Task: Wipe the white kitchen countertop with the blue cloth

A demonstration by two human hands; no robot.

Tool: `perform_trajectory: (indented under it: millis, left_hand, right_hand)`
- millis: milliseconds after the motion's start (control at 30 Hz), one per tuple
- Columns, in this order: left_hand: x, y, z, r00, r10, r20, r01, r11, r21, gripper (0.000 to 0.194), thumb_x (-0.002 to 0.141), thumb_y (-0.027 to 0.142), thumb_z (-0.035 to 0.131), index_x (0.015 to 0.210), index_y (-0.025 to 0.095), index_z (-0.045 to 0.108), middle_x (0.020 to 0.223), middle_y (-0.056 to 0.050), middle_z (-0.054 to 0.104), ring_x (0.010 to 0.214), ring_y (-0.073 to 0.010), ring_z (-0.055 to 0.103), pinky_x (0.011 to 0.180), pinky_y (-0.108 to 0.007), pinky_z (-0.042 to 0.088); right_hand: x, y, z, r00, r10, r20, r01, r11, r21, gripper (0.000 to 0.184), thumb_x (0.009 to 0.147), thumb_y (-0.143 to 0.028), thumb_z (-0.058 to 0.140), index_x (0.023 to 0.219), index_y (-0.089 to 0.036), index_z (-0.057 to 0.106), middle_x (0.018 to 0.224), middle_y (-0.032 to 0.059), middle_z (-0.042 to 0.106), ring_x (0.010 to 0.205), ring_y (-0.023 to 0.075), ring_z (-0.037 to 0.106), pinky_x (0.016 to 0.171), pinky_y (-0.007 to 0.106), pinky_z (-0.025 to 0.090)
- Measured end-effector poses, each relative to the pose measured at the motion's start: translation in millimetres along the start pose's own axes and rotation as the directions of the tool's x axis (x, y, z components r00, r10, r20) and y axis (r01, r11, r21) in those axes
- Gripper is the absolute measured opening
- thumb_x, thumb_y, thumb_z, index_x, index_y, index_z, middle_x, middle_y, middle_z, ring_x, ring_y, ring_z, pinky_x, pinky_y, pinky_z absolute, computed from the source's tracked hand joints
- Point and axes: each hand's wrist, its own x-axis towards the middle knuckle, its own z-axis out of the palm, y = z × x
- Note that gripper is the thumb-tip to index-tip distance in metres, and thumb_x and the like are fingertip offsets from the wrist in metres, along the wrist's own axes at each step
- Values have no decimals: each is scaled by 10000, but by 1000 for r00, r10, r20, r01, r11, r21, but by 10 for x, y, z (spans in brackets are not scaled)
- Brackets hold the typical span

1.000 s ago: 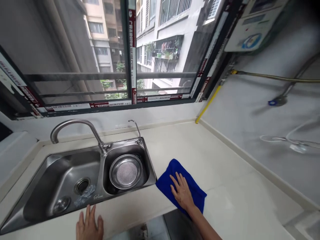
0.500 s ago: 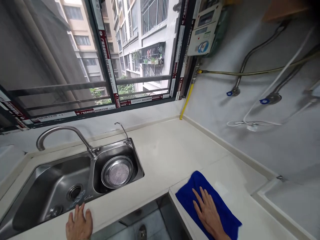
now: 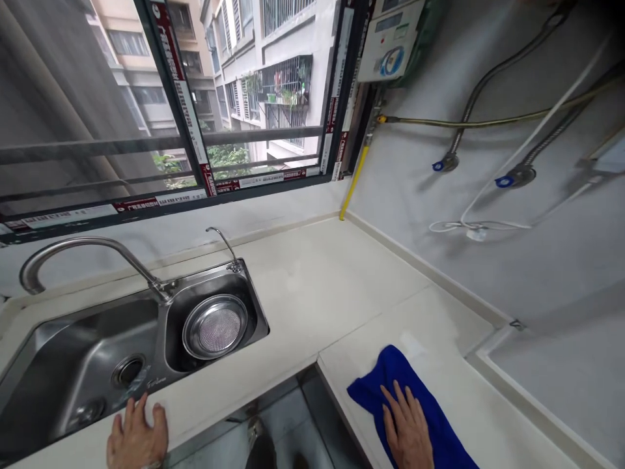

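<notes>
A blue cloth [image 3: 442, 430] lies partly rumpled on the right-hand stretch of the pale countertop [image 3: 312, 293]. My right hand [image 3: 406, 420] rests flat on that cloth, fingers stretched out and pressing from above rather than gripping. At the lower left, my left hand [image 3: 137, 435] leans on the counter's front edge beside the sink, its fingers apart and nothing in them. The double steel sink [image 3: 163, 332] is set into the counter, with a round perforated metal strainer [image 3: 215, 326] in its smaller right basin.
A large curved faucet [image 3: 97, 242] and a thin small tap [image 3: 225, 244] rise behind the sink. A yellow pipe [image 3: 354, 182] meets the counter's back corner. Valves [image 3: 445, 163] and a looped white cable [image 3: 476, 228] are on the right wall. Below, a foot [image 3: 254, 430] shows on the floor.
The view has shifted slightly. My right hand and the blue cloth have slid back toward me along the counter, and the cloth's left corner has bunched. My left hand stays at the edge.
</notes>
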Motion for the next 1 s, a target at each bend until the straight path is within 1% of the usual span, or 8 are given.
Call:
perform_trajectory:
  millis: [133,300,467,700,767,833,900,1000]
  left_hand:
    - [5,-14,31,1000,7,-20,-7,1000,-6,817,873,632,102,1454,174,447,1616,-74,368,1514,-314,243,1251,-503,221]
    - [-3,-56,101,998,23,-58,-23,1000,3,794,895,614,116,1449,156,452,1593,-107,401,1501,-340,270,1238,-529,245]
    - [-44,-56,125,994,51,-97,-50,999,18,727,931,558,130,1444,158,455,1585,-110,412,1502,-338,267,1228,-548,255]
    - [-92,0,84,993,27,-113,-29,1000,-11,663,948,514,198,1416,149,492,1563,-119,445,1500,-331,277,1228,-550,262]
    - [-96,17,73,994,19,-112,-21,1000,-17,654,948,497,211,1408,136,504,1553,-124,459,1499,-329,283,1227,-549,268]
    - [-94,22,69,995,2,-96,-5,1000,-23,640,945,480,228,1407,138,508,1552,-118,462,1502,-323,279,1230,-550,265]
    - [-92,12,71,996,-1,-86,-1,1000,-19,626,945,465,241,1413,143,502,1559,-112,453,1506,-317,268,1234,-549,259]
    - [-87,-14,77,996,12,-89,-13,1000,-4,627,953,468,225,1420,147,493,1560,-109,452,1503,-320,274,1230,-546,264]
  right_hand:
    - [294,-70,171,994,96,-45,-97,995,-8,488,1001,-354,322,1406,-159,513,1555,152,419,1473,364,300,1154,611,342]
    - [896,-430,503,982,176,-71,-173,984,36,573,963,-297,372,1507,-117,399,1622,193,266,1482,465,213,1130,714,297]
    - [1200,-1148,752,998,52,32,-55,992,115,668,934,-253,420,1566,-128,240,1654,172,88,1499,471,124,1144,730,264]
    - [1003,-2428,786,944,-214,253,147,955,258,763,904,-202,459,1588,-139,126,1662,133,49,1522,413,48,1206,699,159]
    - [915,-2783,749,900,-317,298,210,916,341,783,878,-206,515,1581,-139,178,1663,142,54,1520,421,20,1204,696,173]
    - [871,-3104,679,821,-443,361,272,859,434,784,870,-255,568,1566,-118,235,1658,169,63,1511,446,2,1200,696,185]
    - [891,-3381,581,699,-592,402,336,768,546,779,891,-324,579,1563,-117,243,1651,187,50,1506,455,1,1202,688,192]
    - [1010,-3683,430,517,-773,366,394,595,700,724,950,-375,515,1573,-159,215,1653,171,15,1515,418,2,1224,634,208]
